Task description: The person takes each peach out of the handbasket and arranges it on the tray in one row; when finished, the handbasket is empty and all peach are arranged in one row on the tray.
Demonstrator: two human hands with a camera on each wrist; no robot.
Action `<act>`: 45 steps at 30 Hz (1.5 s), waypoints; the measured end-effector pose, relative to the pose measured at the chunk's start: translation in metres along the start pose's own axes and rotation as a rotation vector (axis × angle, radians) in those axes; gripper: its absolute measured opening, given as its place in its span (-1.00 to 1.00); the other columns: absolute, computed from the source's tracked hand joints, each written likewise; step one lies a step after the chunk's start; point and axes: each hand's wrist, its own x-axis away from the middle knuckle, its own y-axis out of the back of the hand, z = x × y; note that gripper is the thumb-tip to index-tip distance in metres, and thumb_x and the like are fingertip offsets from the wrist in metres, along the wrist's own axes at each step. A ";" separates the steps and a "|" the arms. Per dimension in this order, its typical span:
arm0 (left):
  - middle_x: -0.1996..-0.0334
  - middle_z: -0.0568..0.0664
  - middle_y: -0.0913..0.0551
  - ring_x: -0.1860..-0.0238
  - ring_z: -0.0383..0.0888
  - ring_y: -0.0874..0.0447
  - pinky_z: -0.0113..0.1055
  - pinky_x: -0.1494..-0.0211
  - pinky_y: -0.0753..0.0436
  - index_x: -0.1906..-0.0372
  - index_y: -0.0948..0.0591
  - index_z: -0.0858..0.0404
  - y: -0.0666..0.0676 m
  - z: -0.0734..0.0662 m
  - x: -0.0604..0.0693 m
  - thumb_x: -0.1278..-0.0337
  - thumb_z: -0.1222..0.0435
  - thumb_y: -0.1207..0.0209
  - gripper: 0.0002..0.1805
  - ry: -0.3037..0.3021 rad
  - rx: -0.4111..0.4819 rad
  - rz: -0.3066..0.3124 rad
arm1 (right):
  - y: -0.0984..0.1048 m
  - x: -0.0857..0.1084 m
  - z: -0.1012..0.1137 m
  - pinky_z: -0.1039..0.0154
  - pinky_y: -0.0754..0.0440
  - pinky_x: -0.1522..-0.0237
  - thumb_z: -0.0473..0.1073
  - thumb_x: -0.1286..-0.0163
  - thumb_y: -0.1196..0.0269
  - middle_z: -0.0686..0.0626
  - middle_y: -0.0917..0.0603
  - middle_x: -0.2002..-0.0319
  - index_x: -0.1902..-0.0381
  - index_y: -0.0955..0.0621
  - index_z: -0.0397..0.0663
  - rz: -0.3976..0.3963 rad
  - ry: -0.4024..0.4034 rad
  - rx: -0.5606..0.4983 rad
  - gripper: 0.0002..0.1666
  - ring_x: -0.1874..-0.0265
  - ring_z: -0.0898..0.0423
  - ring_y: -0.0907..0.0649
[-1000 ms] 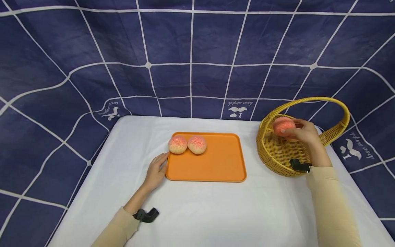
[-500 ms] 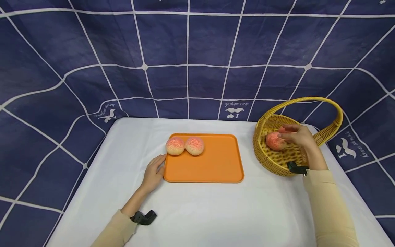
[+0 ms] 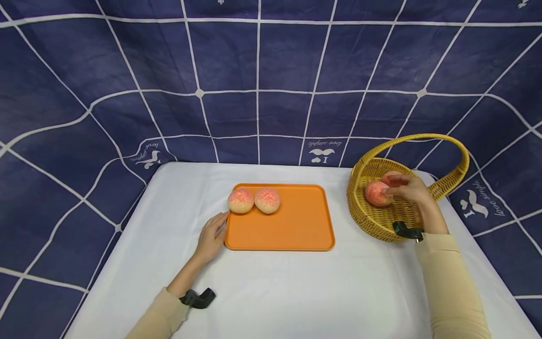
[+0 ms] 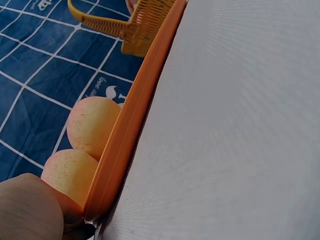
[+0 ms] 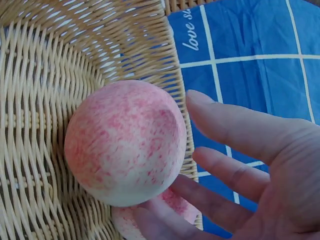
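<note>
Two peaches, a left one [image 3: 241,201] and a right one [image 3: 267,200], sit side by side at the back left of an orange tray [image 3: 283,230]. My left hand [image 3: 211,238] rests at the tray's left edge, its fingers extended and touching the rim. Inside the wicker basket [image 3: 360,207], a front peach [image 5: 125,142] lies against another peach [image 5: 182,205], which is partly hidden. Over the basket, my right hand [image 3: 410,189] has its fingers spread beside these peaches. In the right wrist view, the thumb stands apart from the front peach, and nothing is held.
The basket's tall arched handle [image 3: 423,136] rises behind my right hand. White cloth [image 3: 279,292] covers the table. A dark blue cloth with white lines [image 3: 288,61] hangs behind it and around its sides.
The right hand held a peach over the basket one second ago. That peach now lies in the basket, and the fingers have come off it. The left hand stays at the tray.
</note>
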 end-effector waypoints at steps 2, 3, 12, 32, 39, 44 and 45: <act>-0.38 0.31 -0.36 -0.45 0.24 -0.18 0.18 -0.51 -0.10 -0.38 -0.35 0.43 0.000 0.000 0.000 -0.34 0.46 0.00 -0.49 0.000 -0.010 0.002 | 0.003 -0.009 -0.013 0.32 -0.69 0.17 -0.09 -0.03 -0.53 0.27 -0.64 0.09 -0.20 -0.55 -0.06 0.026 0.018 -0.004 -0.25 0.22 0.33 -0.60; -0.38 0.31 -0.36 -0.45 0.24 -0.19 0.18 -0.51 -0.10 -0.37 -0.35 0.43 0.000 0.000 0.000 -0.34 0.46 0.00 -0.49 -0.001 -0.014 -0.001 | 0.002 -0.009 -0.013 0.36 -0.69 0.18 -0.10 -0.04 -0.53 0.26 -0.65 0.05 -0.23 -0.53 -0.05 0.044 0.022 -0.002 -0.23 0.19 0.35 -0.59; -0.37 0.32 -0.37 -0.45 0.24 -0.20 0.16 -0.51 -0.12 -0.36 -0.36 0.45 0.000 -0.001 0.001 -0.33 0.46 0.00 -0.49 -0.002 -0.006 -0.010 | -0.011 0.007 0.011 -0.04 -0.40 -0.23 -0.22 -0.13 -0.44 -0.42 -0.25 -0.41 -0.43 -0.23 -0.39 0.147 0.013 0.189 -0.01 -0.32 -0.30 -0.28; -0.37 0.30 -0.37 -0.45 0.22 -0.20 0.16 -0.51 -0.13 -0.37 -0.37 0.43 -0.001 0.000 -0.001 -0.33 0.46 -0.02 -0.49 0.015 -0.001 -0.002 | -0.004 0.014 0.014 0.26 -0.72 0.16 -0.18 -0.21 -0.39 -0.25 -0.36 -0.25 -0.45 -0.20 -0.30 0.110 0.018 0.037 -0.05 0.24 0.39 -0.55; -0.39 0.31 -0.35 -0.47 0.21 -0.17 0.16 -0.52 -0.09 -0.38 -0.34 0.44 -0.001 -0.002 0.000 -0.35 0.45 -0.01 -0.49 0.029 0.005 0.008 | 0.003 0.035 0.028 0.29 -0.74 0.15 -0.12 -0.34 -0.31 0.05 -0.49 -0.06 -0.49 -0.09 -0.36 0.070 0.034 0.054 -0.05 0.28 0.46 -0.58; -0.39 0.30 -0.34 -0.47 0.21 -0.16 0.16 -0.53 -0.08 -0.38 -0.34 0.42 0.000 -0.003 -0.001 -0.35 0.45 -0.01 -0.48 0.042 0.000 0.011 | 0.003 0.056 0.028 0.34 -0.74 0.23 -0.18 -0.34 -0.30 0.46 -0.53 0.20 -0.44 -0.23 -0.16 0.022 0.075 -0.071 -0.21 0.28 0.43 -0.61; -0.39 0.30 -0.34 -0.47 0.21 -0.17 0.16 -0.53 -0.08 -0.38 -0.34 0.42 0.000 -0.003 -0.001 -0.35 0.45 -0.01 -0.48 0.044 -0.004 0.011 | 0.001 0.061 0.029 0.34 -0.75 0.25 -0.23 -0.33 -0.30 0.43 -0.55 0.19 -0.41 -0.27 -0.11 0.016 0.095 -0.124 -0.26 0.27 0.41 -0.63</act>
